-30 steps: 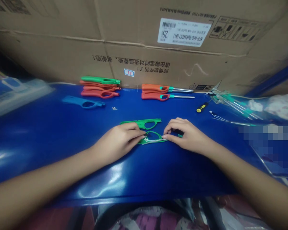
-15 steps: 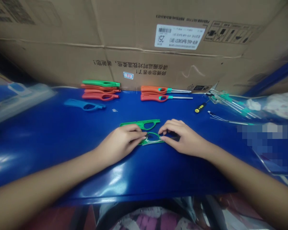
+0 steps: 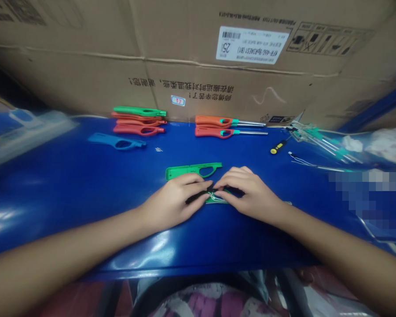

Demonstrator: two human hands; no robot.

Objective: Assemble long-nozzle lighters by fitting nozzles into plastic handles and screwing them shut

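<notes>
Fingers narrow at a green shell (image 3: 210,200), our left hand (image 3: 175,197) and right hand (image 3: 251,193) nearly meet well behind the table's front edge (image 3: 152,274), a second shell (image 3: 185,171) just beyond; what each grips, we cannot tell.

brown cardboard (image 3: 95,79), white label (image 3: 252,45), small sticker (image 3: 178,101)

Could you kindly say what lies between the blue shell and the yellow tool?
In the head view, small white pieces lie between them, nearer the blue shell than the yellow tool.
</notes>
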